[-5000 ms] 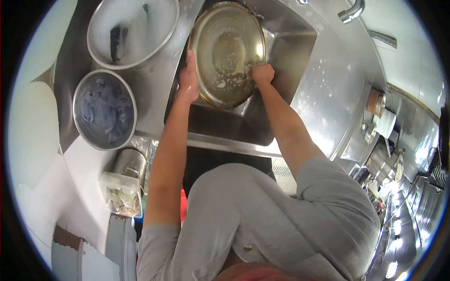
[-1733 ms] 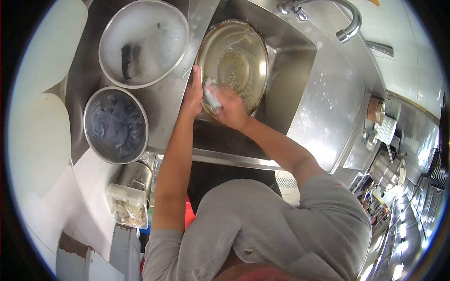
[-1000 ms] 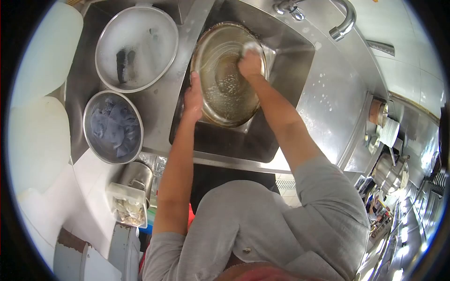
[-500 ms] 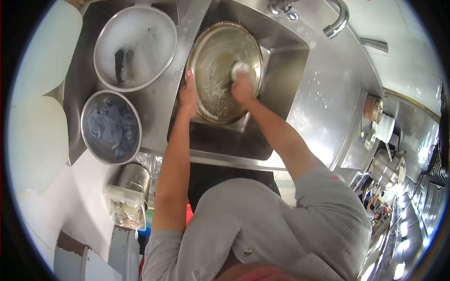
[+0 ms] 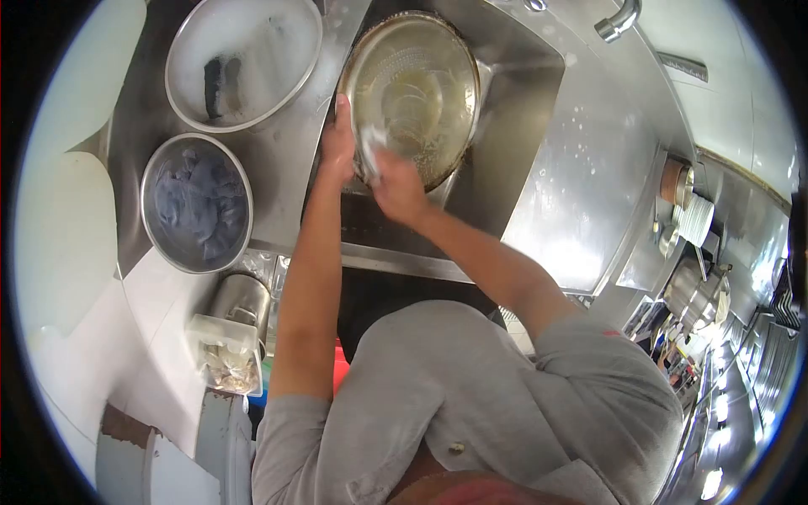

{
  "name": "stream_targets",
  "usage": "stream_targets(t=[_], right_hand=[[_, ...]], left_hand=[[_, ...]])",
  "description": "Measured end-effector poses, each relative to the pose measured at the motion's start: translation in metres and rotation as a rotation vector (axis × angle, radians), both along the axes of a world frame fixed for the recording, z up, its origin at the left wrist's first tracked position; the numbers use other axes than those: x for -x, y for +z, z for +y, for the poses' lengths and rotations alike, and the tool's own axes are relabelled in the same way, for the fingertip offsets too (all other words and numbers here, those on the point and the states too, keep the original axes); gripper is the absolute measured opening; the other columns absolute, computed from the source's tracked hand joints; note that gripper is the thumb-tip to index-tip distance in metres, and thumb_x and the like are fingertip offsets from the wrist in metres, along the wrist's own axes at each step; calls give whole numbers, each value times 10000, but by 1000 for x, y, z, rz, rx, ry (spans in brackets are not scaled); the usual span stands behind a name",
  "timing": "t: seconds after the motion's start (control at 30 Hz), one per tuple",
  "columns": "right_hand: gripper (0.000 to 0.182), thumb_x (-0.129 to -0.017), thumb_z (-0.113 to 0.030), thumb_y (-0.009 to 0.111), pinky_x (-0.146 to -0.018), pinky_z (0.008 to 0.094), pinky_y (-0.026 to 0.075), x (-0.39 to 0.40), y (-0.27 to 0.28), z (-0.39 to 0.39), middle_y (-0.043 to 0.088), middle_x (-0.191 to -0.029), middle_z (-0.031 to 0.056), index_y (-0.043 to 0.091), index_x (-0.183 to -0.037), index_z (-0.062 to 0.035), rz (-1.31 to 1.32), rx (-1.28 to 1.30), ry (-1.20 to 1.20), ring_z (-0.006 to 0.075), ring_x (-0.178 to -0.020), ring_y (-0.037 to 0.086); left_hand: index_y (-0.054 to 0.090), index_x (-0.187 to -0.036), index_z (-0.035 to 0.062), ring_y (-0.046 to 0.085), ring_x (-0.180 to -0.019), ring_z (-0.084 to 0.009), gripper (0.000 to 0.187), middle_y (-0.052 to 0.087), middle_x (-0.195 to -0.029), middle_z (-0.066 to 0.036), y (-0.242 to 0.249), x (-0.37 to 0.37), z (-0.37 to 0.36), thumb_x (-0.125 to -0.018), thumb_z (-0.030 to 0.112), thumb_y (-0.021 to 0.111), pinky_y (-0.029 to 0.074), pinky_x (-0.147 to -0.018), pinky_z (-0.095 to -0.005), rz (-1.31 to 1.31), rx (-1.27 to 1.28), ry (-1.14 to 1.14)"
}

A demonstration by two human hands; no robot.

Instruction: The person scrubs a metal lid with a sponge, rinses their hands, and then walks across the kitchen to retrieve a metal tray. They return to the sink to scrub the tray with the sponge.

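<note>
Big steel counter (image 5: 581, 194) takes up most of the view, with a deep sink (image 5: 505, 126) sunk into it and a tap (image 5: 619, 21) poking in at the top edge. Sitting tilted in the sink, leaning toward the left wall, is a large metal bowl (image 5: 421, 76), wet and soapy inside.

On the counter left of the sink there's a foam bowl (image 5: 244, 59), full of suds with something dark half sunk in it. Just below that is another round one, the rag bowl (image 5: 198, 202), with a bluish cloth bunched up in it. Below that again, off the counter edge, a small steel pot (image 5: 240, 299) and a clear plastic tub (image 5: 223, 358) with some pale scraps inside, touching each other.

Way off on the right side there's a stack of white plates (image 5: 694, 220) and some other pots, too small to make out properly.

Hands: left hand (image 5: 338, 147) is clamped on the near-left rim of the bowl, fingers over the edge, steadying it. Right hand (image 5: 396, 189) is right beside it, closed round a whitish pad (image 5: 370, 151) that's pressed against the inside wall of the bowl near the lower-left rim. The two hands are nearly touching. Pad is a bit blurred, so can't tell if it's sponge or cloth.
</note>
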State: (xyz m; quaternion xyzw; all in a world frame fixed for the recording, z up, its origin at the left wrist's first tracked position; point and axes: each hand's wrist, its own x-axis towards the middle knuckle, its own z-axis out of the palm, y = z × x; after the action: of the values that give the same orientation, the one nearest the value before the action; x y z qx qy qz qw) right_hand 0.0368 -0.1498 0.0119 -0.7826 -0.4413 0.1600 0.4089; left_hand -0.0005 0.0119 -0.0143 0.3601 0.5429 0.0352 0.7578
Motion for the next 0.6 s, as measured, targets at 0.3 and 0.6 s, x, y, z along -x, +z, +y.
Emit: stream_targets(t=[0.3,0.6], right_hand=[[359,-718,-24,567,-792,527,512,17,0,-15,637,-938,297,599,-1067,50,46,310,71,486,-827,616],[129,-724,-44,577,-789,526,521,-24,-51,-54,650,-842,263,631,-824,15,-34,664,33,442,-835,641]], left_hand=[[367,-1431,-102,421,-1340,-277,1027,437,-1465,-202,2,0,1,-867,746,495,301,-1127,-401,33,-40,7],[324,-1465,-83,377,-1379,-293,1055,385,-1506,-204,5,-1,1,-860,769,470,271,-1147,-400,-49,-37,-5]])
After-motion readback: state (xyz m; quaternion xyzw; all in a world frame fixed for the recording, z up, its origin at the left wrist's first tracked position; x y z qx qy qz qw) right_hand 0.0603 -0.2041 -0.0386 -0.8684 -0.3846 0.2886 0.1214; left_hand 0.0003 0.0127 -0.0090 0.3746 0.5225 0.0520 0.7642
